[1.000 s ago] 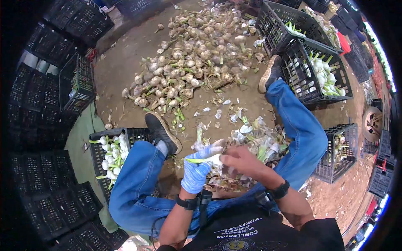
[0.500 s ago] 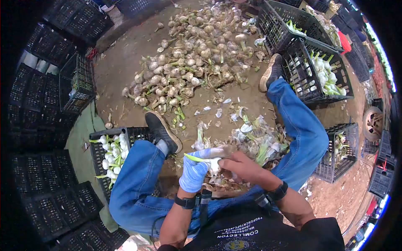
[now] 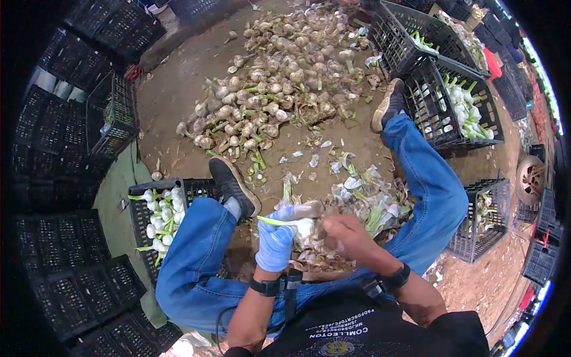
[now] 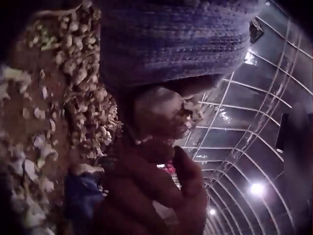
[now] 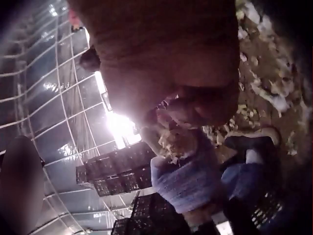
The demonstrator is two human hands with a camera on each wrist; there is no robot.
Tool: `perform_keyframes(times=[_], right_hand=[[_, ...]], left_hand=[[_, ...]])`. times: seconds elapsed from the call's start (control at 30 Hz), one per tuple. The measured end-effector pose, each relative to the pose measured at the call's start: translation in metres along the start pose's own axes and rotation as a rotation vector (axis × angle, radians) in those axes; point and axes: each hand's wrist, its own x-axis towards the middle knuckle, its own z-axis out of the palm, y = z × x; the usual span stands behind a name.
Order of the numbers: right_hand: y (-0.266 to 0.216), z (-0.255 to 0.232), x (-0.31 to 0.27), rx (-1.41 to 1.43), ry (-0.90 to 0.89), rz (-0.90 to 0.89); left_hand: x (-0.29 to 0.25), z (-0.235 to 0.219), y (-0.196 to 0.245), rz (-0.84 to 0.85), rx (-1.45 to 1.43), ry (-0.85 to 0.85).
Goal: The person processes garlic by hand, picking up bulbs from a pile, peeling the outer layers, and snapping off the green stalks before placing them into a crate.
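Note:
In a blue-and-white knit glove, my left hand (image 3: 275, 244) grips a white garlic bulb (image 3: 304, 226), its green stem (image 3: 270, 221) pointing out to the left. My bare right hand (image 3: 351, 237) is just right of the bulb, blurred, with fingers curled. In the right wrist view its fingertips (image 5: 183, 111) pinch a pinkish bit of skin (image 5: 163, 117) close over the bulb's rough root end (image 5: 177, 145). The left wrist view shows the bulb (image 4: 159, 110) under the glove (image 4: 176, 44), the curled bare fingers (image 4: 146, 183) right below it.
A large heap of unpeeled garlic (image 3: 273, 89) covers the floor ahead. Peeled skins (image 3: 375, 199) lie between the legs. Crates of cleaned garlic stand at left (image 3: 140, 229) and right (image 3: 493, 113); another crate (image 3: 479, 238) sits beside the right knee. Stacked black crates (image 3: 65, 244) line the left side.
The right hand has drawn a little to the right from the bulb, its fingers more curled. The left hand keeps its grip, and more of the white bulb shows.

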Motion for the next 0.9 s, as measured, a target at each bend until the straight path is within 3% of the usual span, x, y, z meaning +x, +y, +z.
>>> perform_keyframes(times=[0.03, 0.07, 0.17, 0.27, 0.4, 0.47, 0.6, 0.67, 0.8, 0.87, 0.9], right_hand=[[0.004, -0.003, 0.002, -0.179, 0.030, -0.047], [0.007, -0.005, 0.003, -0.359, 0.061, -0.095], [-0.010, 0.006, -0.003, -0.568, 0.146, -0.167], [-0.002, 0.007, 0.000, -0.537, 0.158, -0.225], [0.021, -0.004, 0.009, -0.500, 0.177, -0.257], [0.033, -0.019, 0.015, -0.606, 0.183, -0.050], [0.037, -0.013, 0.012, -0.605, 0.217, -0.084], [0.034, -0.003, 0.012, -0.460, 0.316, -0.280], [0.009, 0.009, 0.006, -0.381, 0.293, -0.267], [-0.005, 0.015, 0.005, -0.610, 0.319, -0.242], [-0.004, 0.014, 0.007, -0.611, 0.319, -0.243]], left_hand=[[0.003, -0.002, 0.002, 0.029, 0.194, -0.031], [0.003, 0.001, 0.002, 0.028, 0.193, -0.034], [0.000, 0.020, 0.011, 0.112, 0.401, -0.090], [0.000, 0.022, 0.009, 0.134, 0.525, -0.105], [-0.003, 0.019, 0.018, 0.063, 0.471, -0.090], [-0.001, 0.009, 0.009, 0.117, 0.209, -0.015], [0.008, 0.005, 0.002, 0.085, -0.140, 0.081], [0.007, 0.010, 0.010, 0.058, -0.136, 0.092], [0.005, 0.015, 0.010, 0.090, 0.038, 0.098], [0.005, 0.016, 0.009, 0.168, 0.211, -0.001], [0.001, 0.020, 0.015, 0.117, 0.296, -0.006]])
